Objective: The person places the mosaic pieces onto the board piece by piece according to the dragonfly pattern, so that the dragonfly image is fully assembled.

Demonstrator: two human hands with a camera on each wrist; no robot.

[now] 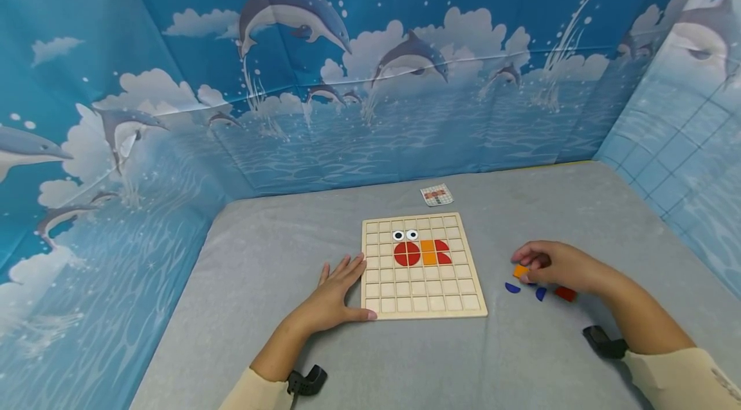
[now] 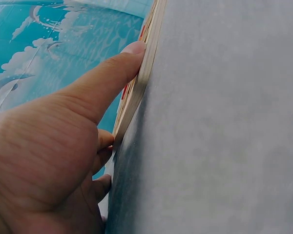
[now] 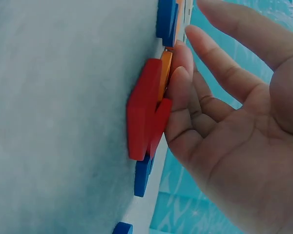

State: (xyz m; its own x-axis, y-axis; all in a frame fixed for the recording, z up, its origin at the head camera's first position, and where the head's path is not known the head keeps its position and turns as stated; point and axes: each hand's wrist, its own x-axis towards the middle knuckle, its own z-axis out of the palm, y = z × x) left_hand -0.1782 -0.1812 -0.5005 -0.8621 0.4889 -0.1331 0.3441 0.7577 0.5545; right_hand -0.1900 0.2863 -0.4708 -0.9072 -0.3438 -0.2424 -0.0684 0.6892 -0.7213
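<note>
My left hand (image 1: 332,297) lies spread at the wooden grid board (image 1: 425,304), its thumb on the front left corner and its fingertips along the left edge. In the left wrist view, the thumb of that hand (image 2: 53,141) touches the board's side (image 2: 146,68). On the grid are two eye pieces (image 1: 405,235), a red circle (image 1: 407,254), orange pieces (image 1: 428,252) and red curved pieces (image 1: 443,252). My right hand (image 1: 558,265) hovers with bent fingers around an orange piece (image 1: 520,271). In the right wrist view, lower fingertips of this hand (image 3: 234,107) are beside orange (image 3: 164,73) and red pieces (image 3: 144,112).
Blue pieces (image 1: 512,288) and a red piece (image 1: 565,294) lie near my right hand on the grey cloth (image 1: 428,358). A small patterned card (image 1: 437,195) lies behind the board. A dolphin-print curtain (image 1: 370,107) stands along the back and sides.
</note>
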